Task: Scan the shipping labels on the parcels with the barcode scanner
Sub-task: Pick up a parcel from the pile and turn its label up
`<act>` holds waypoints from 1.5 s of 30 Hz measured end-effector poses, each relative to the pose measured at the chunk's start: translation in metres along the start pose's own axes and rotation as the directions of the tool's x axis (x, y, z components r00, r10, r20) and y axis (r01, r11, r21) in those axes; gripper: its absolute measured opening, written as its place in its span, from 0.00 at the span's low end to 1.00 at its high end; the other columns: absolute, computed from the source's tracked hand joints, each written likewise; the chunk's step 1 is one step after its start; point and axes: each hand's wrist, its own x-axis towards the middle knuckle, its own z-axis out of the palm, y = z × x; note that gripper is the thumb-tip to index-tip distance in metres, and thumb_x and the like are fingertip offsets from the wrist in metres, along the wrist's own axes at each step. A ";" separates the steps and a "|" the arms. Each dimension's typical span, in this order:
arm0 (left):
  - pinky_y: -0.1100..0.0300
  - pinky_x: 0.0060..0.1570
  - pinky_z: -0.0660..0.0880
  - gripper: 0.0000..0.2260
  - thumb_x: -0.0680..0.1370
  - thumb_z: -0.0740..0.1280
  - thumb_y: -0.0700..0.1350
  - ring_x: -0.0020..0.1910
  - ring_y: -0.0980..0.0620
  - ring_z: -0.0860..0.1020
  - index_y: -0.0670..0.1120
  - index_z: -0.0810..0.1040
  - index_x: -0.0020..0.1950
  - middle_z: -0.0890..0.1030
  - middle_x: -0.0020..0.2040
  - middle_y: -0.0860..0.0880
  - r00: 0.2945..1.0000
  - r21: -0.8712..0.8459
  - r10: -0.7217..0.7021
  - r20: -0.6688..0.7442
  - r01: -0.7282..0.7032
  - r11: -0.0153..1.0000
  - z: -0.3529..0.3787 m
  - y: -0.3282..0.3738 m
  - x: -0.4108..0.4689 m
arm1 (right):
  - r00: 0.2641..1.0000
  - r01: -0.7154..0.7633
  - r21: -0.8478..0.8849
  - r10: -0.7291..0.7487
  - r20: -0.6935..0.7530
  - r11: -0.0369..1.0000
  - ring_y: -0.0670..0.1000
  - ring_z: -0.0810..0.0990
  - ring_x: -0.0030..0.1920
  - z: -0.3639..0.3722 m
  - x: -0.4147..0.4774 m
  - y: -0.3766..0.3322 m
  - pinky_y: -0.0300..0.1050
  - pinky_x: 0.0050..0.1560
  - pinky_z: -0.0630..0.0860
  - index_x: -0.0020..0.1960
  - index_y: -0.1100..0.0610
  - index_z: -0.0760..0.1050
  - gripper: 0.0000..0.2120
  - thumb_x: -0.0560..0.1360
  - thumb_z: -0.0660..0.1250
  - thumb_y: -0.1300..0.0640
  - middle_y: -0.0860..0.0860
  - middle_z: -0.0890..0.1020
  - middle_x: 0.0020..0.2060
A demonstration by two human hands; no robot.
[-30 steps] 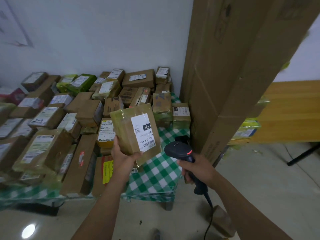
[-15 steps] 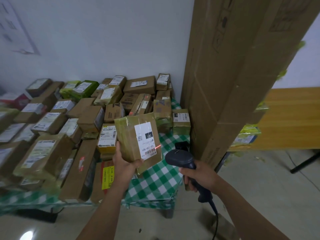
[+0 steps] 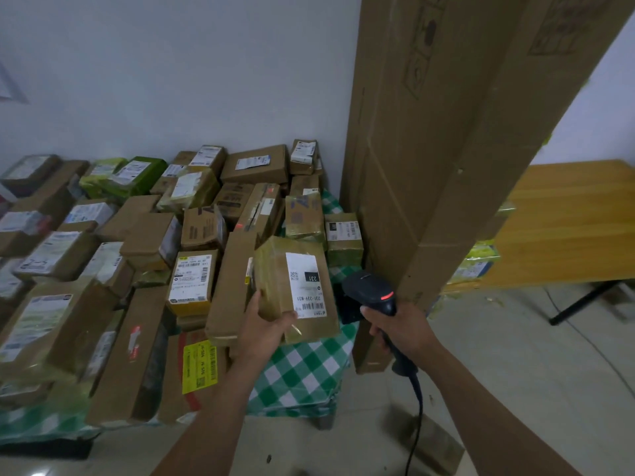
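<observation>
My left hand [image 3: 266, 326] grips a small taped brown parcel [image 3: 275, 286] by its lower left corner, held up over the table's right end. Its white shipping label [image 3: 305, 285] faces me, with the barcode at the bottom. My right hand [image 3: 400, 329] holds the black barcode scanner [image 3: 369, 290] by its handle, just right of the parcel. A red light glows on the scanner's head, and its cable [image 3: 417, 424] hangs down to the floor.
Several labelled cardboard parcels [image 3: 144, 249] crowd a table with a green checked cloth [image 3: 302, 369]. A tall cardboard box [image 3: 446, 149] leans against the wall at the right, close to the scanner. A wooden table [image 3: 567, 218] stands further right.
The parcel has dropped slightly toward the table and tilted flatter. The red scan dot seen on the label half a second ago is gone. The scanner stays close on the right.
</observation>
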 end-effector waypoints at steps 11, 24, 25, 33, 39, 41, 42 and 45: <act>0.53 0.62 0.68 0.42 0.66 0.73 0.63 0.63 0.44 0.67 0.51 0.61 0.75 0.66 0.66 0.45 0.976 0.657 0.216 -0.024 -0.147 0.739 0.032 -0.003 0.007 | 0.998 -0.069 -0.121 0.069 -0.002 0.990 0.44 0.73 0.19 0.013 0.024 0.003 0.40 0.24 0.71 0.38 0.56 0.73 0.13 0.76 0.70 0.50 0.46 0.76 0.19; 0.61 0.61 0.65 0.29 0.79 0.64 0.59 0.64 0.47 0.70 0.46 0.68 0.76 0.70 0.65 0.44 0.945 0.451 0.234 0.227 -0.315 0.835 0.039 -0.040 0.012 | 0.975 -0.220 0.322 0.221 0.035 0.921 0.57 0.85 0.45 0.056 0.047 0.046 0.48 0.42 0.83 0.54 0.57 0.78 0.10 0.74 0.73 0.58 0.59 0.84 0.45; 0.64 0.61 0.65 0.25 0.80 0.64 0.57 0.64 0.49 0.71 0.50 0.69 0.75 0.70 0.65 0.45 0.950 0.364 0.215 0.224 -0.287 0.886 0.038 -0.043 0.011 | 0.973 -0.222 0.332 0.228 0.022 0.917 0.58 0.84 0.46 0.059 0.048 0.050 0.46 0.41 0.83 0.52 0.56 0.77 0.09 0.73 0.73 0.58 0.58 0.84 0.45; 0.49 0.72 0.65 0.40 0.68 0.58 0.78 0.74 0.45 0.65 0.68 0.49 0.77 0.59 0.79 0.49 0.874 0.159 -0.166 0.457 0.103 0.982 0.039 -0.059 0.024 | 0.977 -0.193 0.238 0.208 -0.040 0.952 0.57 0.83 0.48 0.073 0.045 0.066 0.59 0.55 0.80 0.48 0.48 0.76 0.07 0.73 0.73 0.53 0.52 0.83 0.45; 0.56 0.67 0.67 0.43 0.73 0.73 0.59 0.72 0.47 0.68 0.54 0.54 0.81 0.64 0.77 0.49 0.900 0.046 -0.206 0.384 0.204 0.978 0.046 -0.061 0.026 | 0.982 -0.121 -0.005 0.119 -0.147 0.993 0.40 0.76 0.38 0.072 0.046 0.063 0.27 0.32 0.70 0.51 0.54 0.75 0.11 0.74 0.72 0.50 0.44 0.79 0.39; 0.51 0.71 0.67 0.46 0.68 0.77 0.60 0.72 0.48 0.68 0.54 0.58 0.79 0.65 0.76 0.48 0.946 0.026 -0.164 0.279 0.163 0.986 0.044 -0.058 0.026 | 0.984 -0.111 -0.027 0.106 -0.143 0.993 0.42 0.77 0.37 0.074 0.052 0.059 0.28 0.31 0.69 0.51 0.57 0.75 0.12 0.74 0.72 0.50 0.45 0.79 0.37; 0.49 0.71 0.67 0.46 0.65 0.77 0.60 0.72 0.48 0.67 0.53 0.59 0.79 0.65 0.76 0.47 0.964 0.011 -0.133 0.229 0.134 0.991 0.043 -0.056 0.027 | 0.985 -0.109 -0.010 0.107 -0.136 0.994 0.44 0.78 0.38 0.076 0.056 0.055 0.28 0.32 0.69 0.51 0.57 0.76 0.12 0.74 0.72 0.50 0.45 0.80 0.37; 0.48 0.70 0.67 0.51 0.59 0.74 0.67 0.73 0.48 0.65 0.54 0.61 0.78 0.63 0.75 0.46 0.987 0.083 -0.039 0.153 0.026 0.996 0.035 -0.050 0.031 | 0.990 -0.106 0.019 0.108 -0.091 0.994 0.46 0.78 0.40 0.083 0.071 0.044 0.35 0.38 0.71 0.48 0.52 0.75 0.08 0.75 0.71 0.50 0.47 0.80 0.39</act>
